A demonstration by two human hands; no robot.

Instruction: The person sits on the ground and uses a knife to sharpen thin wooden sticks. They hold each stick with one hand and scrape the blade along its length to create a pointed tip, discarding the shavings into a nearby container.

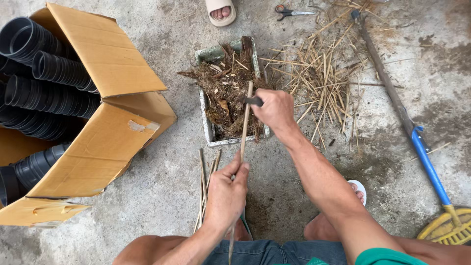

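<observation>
Grey concrete floor (162, 196), stained, dark wet patches. Open cardboard box (98, 147) lies at left, full of stacked black plastic pots (44, 93). White tray (208, 130) in middle, holding dry brown roots. Loose straw pile (319, 78) just beside tray, at right. Scissors (292, 12) at top. Long stick with blue handle (427, 162) lies slanted at right, yellow rake head (451, 226) at its end. Bundle of thin sticks (203, 191) lies below tray.
</observation>
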